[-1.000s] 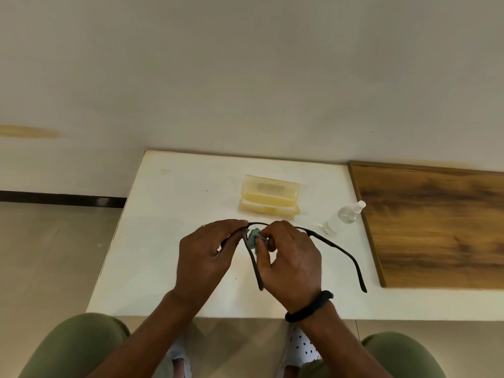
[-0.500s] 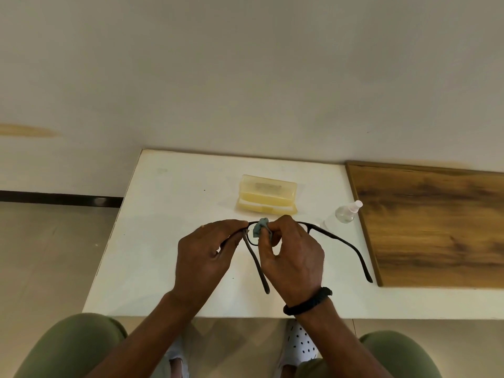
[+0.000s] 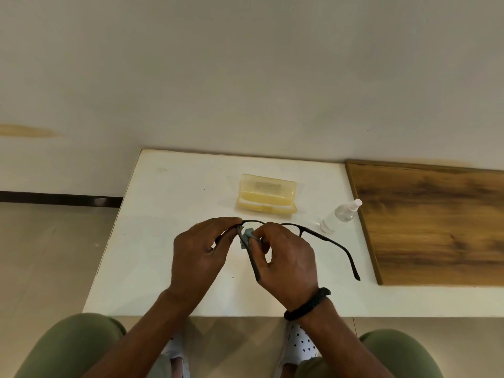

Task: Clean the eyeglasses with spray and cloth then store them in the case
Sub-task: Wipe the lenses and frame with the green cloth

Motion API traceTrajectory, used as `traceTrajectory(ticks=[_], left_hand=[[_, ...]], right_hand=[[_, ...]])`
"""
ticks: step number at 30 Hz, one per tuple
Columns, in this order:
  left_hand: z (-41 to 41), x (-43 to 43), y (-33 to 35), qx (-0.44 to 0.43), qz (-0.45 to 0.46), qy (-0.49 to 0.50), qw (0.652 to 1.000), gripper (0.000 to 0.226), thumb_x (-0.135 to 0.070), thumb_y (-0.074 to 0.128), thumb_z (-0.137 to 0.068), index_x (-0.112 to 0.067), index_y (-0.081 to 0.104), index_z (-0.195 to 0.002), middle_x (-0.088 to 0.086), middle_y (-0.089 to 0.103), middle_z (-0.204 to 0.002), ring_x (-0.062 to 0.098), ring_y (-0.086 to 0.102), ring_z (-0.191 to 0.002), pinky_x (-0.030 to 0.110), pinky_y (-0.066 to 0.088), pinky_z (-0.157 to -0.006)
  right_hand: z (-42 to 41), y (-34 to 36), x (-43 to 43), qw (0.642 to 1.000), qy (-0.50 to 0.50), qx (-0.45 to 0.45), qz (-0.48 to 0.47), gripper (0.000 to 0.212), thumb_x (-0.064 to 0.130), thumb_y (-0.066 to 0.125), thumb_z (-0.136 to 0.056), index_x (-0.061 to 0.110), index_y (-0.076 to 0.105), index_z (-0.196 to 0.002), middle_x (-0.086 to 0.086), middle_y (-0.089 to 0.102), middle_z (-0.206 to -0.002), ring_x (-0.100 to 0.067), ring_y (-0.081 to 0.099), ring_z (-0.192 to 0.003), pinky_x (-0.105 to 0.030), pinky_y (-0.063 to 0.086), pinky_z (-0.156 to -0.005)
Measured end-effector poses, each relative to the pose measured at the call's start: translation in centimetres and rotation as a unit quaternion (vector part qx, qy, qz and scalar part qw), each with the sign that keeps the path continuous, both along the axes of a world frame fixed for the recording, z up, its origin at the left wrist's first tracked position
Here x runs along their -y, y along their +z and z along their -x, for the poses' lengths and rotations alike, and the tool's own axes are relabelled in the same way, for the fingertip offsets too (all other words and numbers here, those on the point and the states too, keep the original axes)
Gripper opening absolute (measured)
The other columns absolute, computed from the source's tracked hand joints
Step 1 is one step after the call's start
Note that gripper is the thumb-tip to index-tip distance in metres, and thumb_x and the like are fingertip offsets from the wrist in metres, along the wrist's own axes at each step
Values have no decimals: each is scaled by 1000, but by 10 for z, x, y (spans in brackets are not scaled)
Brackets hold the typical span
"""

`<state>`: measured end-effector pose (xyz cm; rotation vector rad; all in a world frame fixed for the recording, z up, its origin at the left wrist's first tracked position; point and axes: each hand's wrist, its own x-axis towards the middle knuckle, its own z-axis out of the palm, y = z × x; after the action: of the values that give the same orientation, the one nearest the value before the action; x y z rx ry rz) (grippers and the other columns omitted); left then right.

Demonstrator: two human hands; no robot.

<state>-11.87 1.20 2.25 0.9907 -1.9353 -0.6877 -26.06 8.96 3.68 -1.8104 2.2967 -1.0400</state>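
Note:
Black-framed eyeglasses (image 3: 327, 239) are held above the white table (image 3: 163, 214), temples unfolded toward me. My left hand (image 3: 201, 252) pinches the frame at its left corner. My right hand (image 3: 286, 257) pinches a small blue-grey cloth (image 3: 247, 235) against the left lens; most of the cloth is hidden by the fingers. A translucent yellow glasses case (image 3: 267, 197) stands open behind the hands. A small clear spray bottle (image 3: 339, 215) lies on its side to the right.
A brown wooden board (image 3: 436, 219) adjoins the table's right side. A plain wall runs behind the table. The tiled floor lies to the left, and my knees in green trousers sit under the near edge.
The cloth in my right hand has shifted slightly on the left lens, and the glasses' temples have swung a little. My left hand has kept its hold.

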Motion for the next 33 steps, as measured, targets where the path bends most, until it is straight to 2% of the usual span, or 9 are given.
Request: traceTrajectory(ticks=[3, 6, 9, 14, 19, 22, 24, 27, 33], left_hand=[[1, 0, 1, 1, -8, 6, 1000, 19, -21, 68, -86, -22, 77, -103, -25, 65, -101, -21, 56, -87, 1, 42, -77], [2, 0, 1, 4, 2, 4, 1000, 19, -24, 68, -87, -21, 77, -104, -25, 65, -102, -21, 56, -92, 1, 43, -81], [2, -1, 1, 13, 16, -5, 1000, 21, -28, 65, -89, -20, 76, -104, -23, 65, -103, -11, 59, -97, 2, 43, -86], [3, -4, 0, 35, 44, -18, 998, 18, -18, 72, -85, -16, 77, -102, -10, 75, -101, 3, 65, -95, 6, 46, -86], [2, -4, 2, 27, 40, -25, 998, 21, -25, 64, -90, -16, 77, -103, -16, 70, -102, 2, 64, -96, 6, 46, -87], [2, -5, 3, 20, 35, -31, 999, 23, -26, 62, -90, -15, 76, -104, -20, 65, -103, -5, 61, -94, 3, 45, -86], [2, -4, 4, 18, 39, -32, 999, 22, -25, 62, -90, -14, 76, -103, -19, 65, -102, -2, 62, -93, 2, 44, -84], [2, -4, 5, 21, 43, -29, 998, 23, -26, 63, -89, -13, 76, -102, -18, 65, -101, 2, 64, -93, 1, 43, -83], [2, -4, 0, 37, 38, -21, 998, 22, -24, 62, -89, -13, 76, -102, -14, 70, -97, -10, 54, -88, -2, 39, -81]], right_hand=[[3, 3, 0, 999, -34, -9, -12, 10, 22, 62, -83, 22, 54, -77, 12, 62, -68, -9, 57, -56, -30, 47, -45], [4, 4, 2, 998, -60, -6, 4, 9, 24, 56, -82, 21, 50, -77, 11, 66, -71, -10, 58, -55, -30, 47, -43], [4, 3, 3, 996, -83, -4, 10, 13, 20, 61, -82, 20, 49, -76, 9, 59, -63, -14, 54, -51, -33, 46, -40], [4, 1, 5, 995, -95, 5, 14, 16, 21, 66, -85, 18, 52, -76, 9, 56, -60, -14, 52, -50, -34, 45, -41], [0, 0, 4, 997, -72, 6, 28, 13, 20, 68, -86, 18, 58, -78, 10, 58, -66, -5, 39, -52, -27, 39, -42], [-4, 0, 2, 998, -53, 8, 26, 4, 22, 66, -88, 19, 64, -86, 9, 61, -74, -10, 51, -55, -28, 42, -43], [-5, 2, 1, 999, -40, 7, 14, 6, 25, 65, -89, 20, 65, -92, 10, 62, -82, -12, 58, -62, -28, 44, -44], [-5, 4, 1, 999, -34, 2, -2, 9, 29, 64, -88, 22, 63, -95, 10, 61, -89, -12, 58, -66, -25, 43, -45], [-5, 3, 0, 1000, -10, 10, -22, 12, 20, 68, -81, 20, 57, -86, 8, 60, -80, -15, 56, -60, -33, 48, -44]])
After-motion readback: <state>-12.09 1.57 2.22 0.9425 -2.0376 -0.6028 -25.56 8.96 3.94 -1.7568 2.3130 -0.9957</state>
